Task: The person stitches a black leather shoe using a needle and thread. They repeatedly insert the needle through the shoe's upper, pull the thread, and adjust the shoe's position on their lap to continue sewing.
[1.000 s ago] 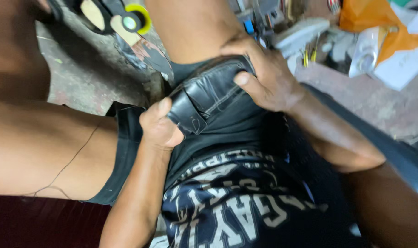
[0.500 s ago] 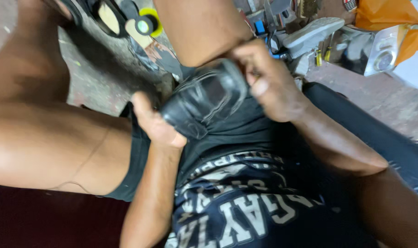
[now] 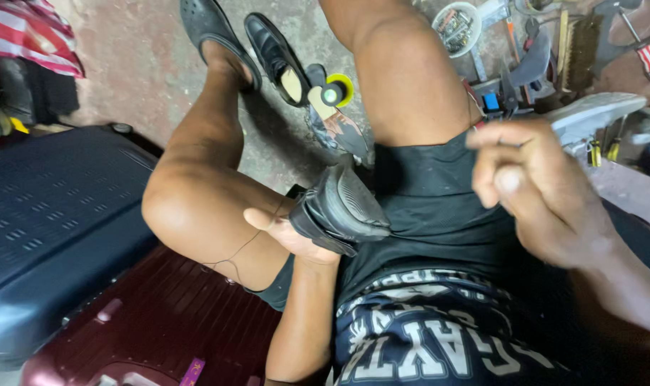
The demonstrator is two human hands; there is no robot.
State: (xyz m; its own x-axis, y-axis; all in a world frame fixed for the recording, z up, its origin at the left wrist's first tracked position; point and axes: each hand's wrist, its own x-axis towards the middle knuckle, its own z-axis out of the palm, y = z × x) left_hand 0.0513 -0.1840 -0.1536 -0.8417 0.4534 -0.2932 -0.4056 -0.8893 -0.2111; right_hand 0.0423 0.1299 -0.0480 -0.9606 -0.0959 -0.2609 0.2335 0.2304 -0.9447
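Observation:
My left hand [image 3: 288,234] grips a black leather shoe [image 3: 343,206] on my lap, sole side turned up, resting against my black shorts [image 3: 432,207]. My right hand [image 3: 536,189] is lifted off the shoe, raised to the right, its fingers pinched together as if on something very thin; what they pinch is too small to tell. A fine thread [image 3: 245,246] runs across my left thigh toward the left hand.
A second black shoe [image 3: 276,56] lies on the concrete floor by my sandalled foot [image 3: 209,32]. A yellow-rimmed spool [image 3: 333,91], a worn brush [image 3: 338,130], a small tub [image 3: 456,27] and several tools lie at top right. Blue suitcase [image 3: 50,229] and maroon suitcase [image 3: 160,322] stand at left.
My right hand has let go of the shoe and pulled away up to the right. The left hand keeps the shoe, now turned sole up. The view has swung left.

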